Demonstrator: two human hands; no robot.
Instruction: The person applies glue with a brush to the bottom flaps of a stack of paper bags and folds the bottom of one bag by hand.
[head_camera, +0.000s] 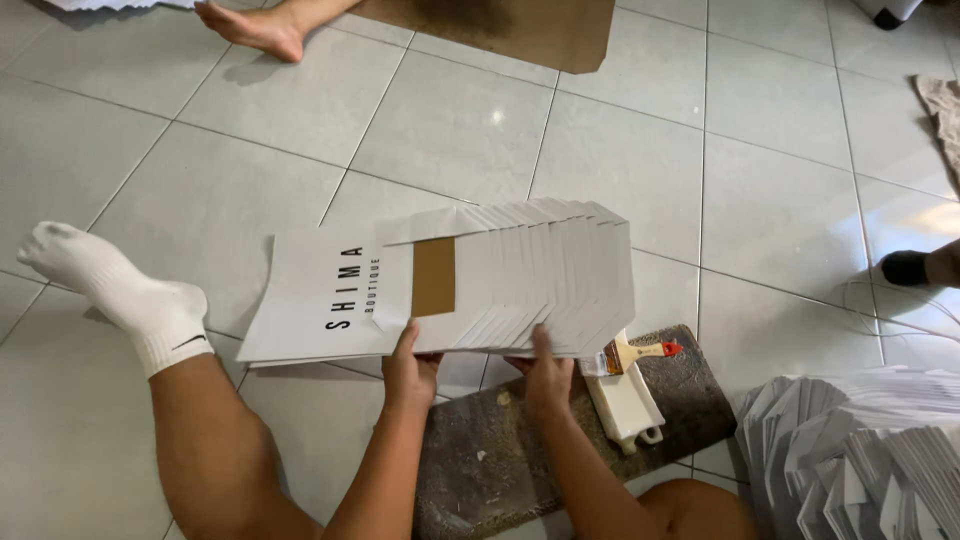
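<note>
Just above the tiled floor (620, 150), the left hand (410, 368) and right hand (548, 372) pinch the near edge of a fanned stack of flat white paper bags (520, 275) (light, floppy, slippery, best held along that edge).

Fanned paper bags (500, 285): white, black lettering on the front one, one tan-brown rectangle showing. Floor (770, 200): pale grey-white glossy tiles, darker grout lines; mat (500, 450) mottled dark grey-brown; cardboard (520, 30) brown. Sock (130, 295) white; brush (640, 352) with pale wooden handle, red tip; tray (625, 400) cream.
</note>
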